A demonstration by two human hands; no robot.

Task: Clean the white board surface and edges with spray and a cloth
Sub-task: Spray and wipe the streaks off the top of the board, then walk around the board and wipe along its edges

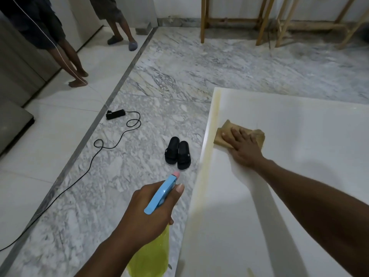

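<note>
The white board (289,196) is laid flat over the marble floor (169,72), its left edge marked by a yellowish stain running along the border; that band is judged to be the part most in need of work. The wiping step is seen to be in hand: the right hand (242,145) is spread flat, fingers together, pressed on a folded tan cloth (220,134) just inside the stained edge. The stroke would best be carried along the edge with even pressure; the cloth should be refolded once soiled, and drawn over the rim itself. The spray bottle (159,194), blue-headed over a yellow body, is gripped in the closed left hand (151,214) off the board's left side, nozzle aimed forward; it should be turned toward the stain before being squeezed. A pair of black slippers (177,152) and a cable (111,140) lie nearby on the floor; overspray should be kept off them.
</note>
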